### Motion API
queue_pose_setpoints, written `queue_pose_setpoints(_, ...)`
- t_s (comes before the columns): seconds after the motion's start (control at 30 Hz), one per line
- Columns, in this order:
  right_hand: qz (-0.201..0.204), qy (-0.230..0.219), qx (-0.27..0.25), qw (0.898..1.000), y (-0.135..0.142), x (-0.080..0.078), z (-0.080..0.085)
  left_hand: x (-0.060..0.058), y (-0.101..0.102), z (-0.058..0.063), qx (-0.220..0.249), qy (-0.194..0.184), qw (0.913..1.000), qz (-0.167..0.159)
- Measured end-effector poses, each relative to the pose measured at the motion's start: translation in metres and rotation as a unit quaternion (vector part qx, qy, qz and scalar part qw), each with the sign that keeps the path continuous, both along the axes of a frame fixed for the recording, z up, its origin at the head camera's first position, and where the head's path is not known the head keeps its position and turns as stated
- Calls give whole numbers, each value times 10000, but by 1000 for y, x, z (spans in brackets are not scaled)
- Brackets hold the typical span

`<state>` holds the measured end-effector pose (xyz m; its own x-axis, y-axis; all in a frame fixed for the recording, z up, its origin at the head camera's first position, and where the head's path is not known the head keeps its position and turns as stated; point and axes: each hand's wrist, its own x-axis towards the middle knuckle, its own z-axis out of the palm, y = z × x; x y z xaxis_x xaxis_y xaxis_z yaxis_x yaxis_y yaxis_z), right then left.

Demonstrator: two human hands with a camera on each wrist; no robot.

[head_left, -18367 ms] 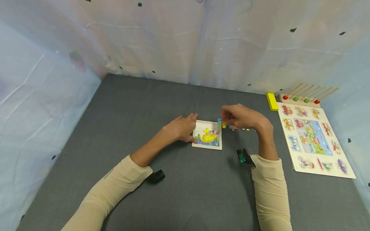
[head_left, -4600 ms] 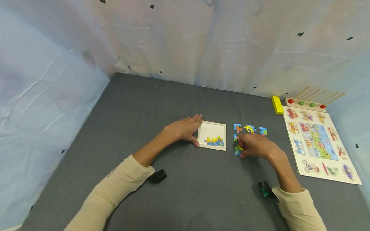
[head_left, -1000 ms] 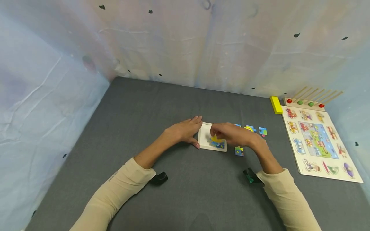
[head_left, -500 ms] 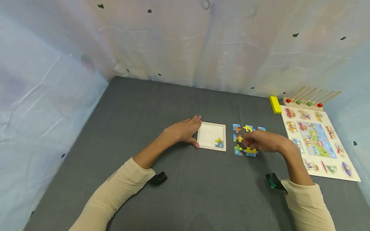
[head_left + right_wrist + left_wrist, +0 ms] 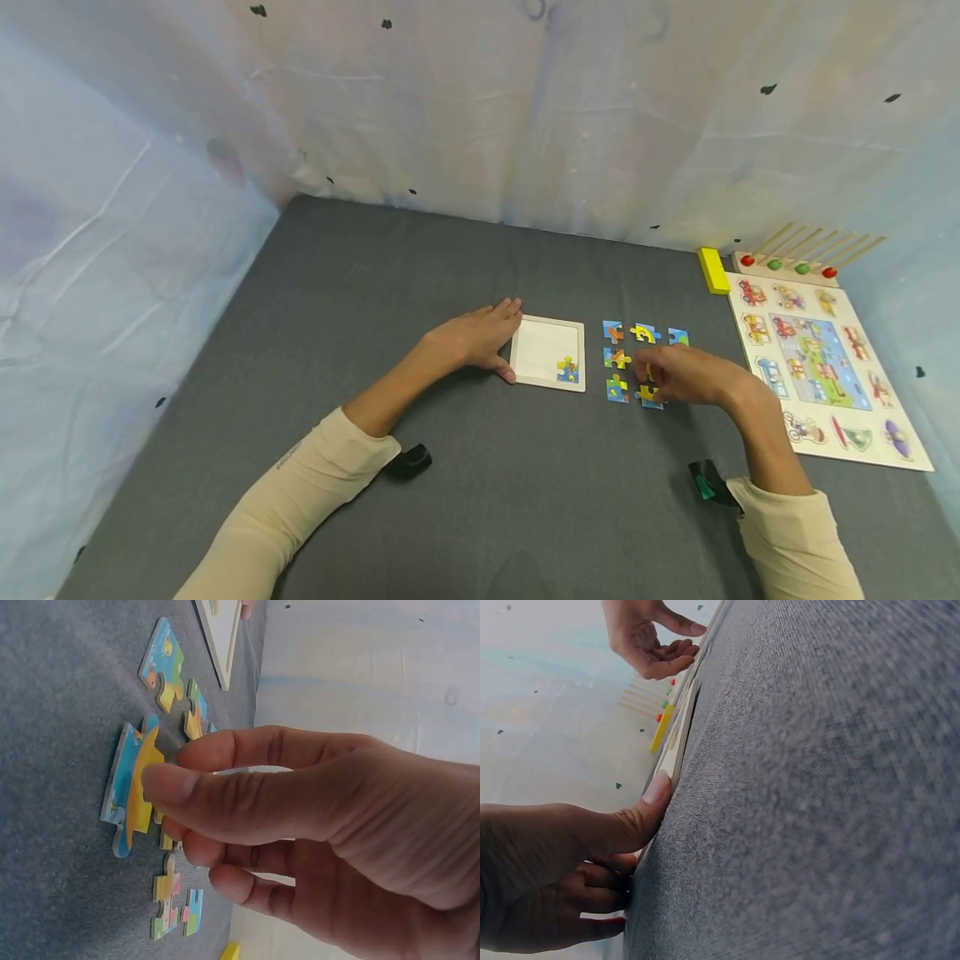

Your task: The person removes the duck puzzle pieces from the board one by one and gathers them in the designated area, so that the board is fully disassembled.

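My left hand (image 5: 480,340) lies along the left side of a pale wooden puzzle tray (image 5: 536,385), straight fingers at the far corner and thumb touching the near corner. A single jigsaw piece (image 5: 567,369) sits in the tray's near right corner. Right of the tray, my right hand (image 5: 686,372) hovers over loose jigsaw pieces, partly hiding some. A yellow-and-blue jigsaw piece (image 5: 127,787) lies on the table just beyond my right thumb. In the left wrist view a gap shows between the right thumb and fingers, which are loosely bent and hold nothing visible.
Loose jigsaw pieces, such as an orange-and-blue one (image 5: 612,332) and a green-and-blue one (image 5: 617,389), lie in rough rows. Farther right are a picture board (image 5: 757,425), a yellow block (image 5: 713,271) and a rack with upright sticks (image 5: 787,267). A fabric backdrop (image 5: 450,108) stands behind the grey table.
My right hand has taken the yellow-and-blue jigsaw piece from the tray, moved right and set it down beside the loose pieces. Its fingers have since come off it. My left hand has stayed put.
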<state>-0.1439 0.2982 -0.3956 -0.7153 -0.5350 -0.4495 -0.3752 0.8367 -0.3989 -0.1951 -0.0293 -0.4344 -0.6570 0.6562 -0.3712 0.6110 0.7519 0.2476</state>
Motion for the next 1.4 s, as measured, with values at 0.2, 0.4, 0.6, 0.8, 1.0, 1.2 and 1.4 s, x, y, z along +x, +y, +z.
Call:
queue_pose_setpoints(0.2,142,204,23,9997,-3,1,-3,0,0,2,23,-9,10000,19)
queue_pose_setpoints(0.4,112,304,342,9989,-6,1,-5,0,0,3,22,-29,10000,-39)
queue_pose_setpoints(0.6,112,371,361,9986,-11,-1,-2,0,0,4,-30,8,10000,-24)
queue_pose_setpoints(0.8,383,829,29,9958,-27,-5,4,0,-1,4,3,4,10000,-2)
queue_pose_setpoints(1.0,568,1551,9,9863,-56,-9,3,0,-1,4,11,-65,10000,29)
queue_pose_setpoints(1.2,814,1800,159,9802,-81,-14,-12,0,-1,3,23,-77,10000,46)
queue_pose_setpoints(1.4,929,1879,172,9776,-91,-16,-20,1,-2,2,80,-91,9999,56)
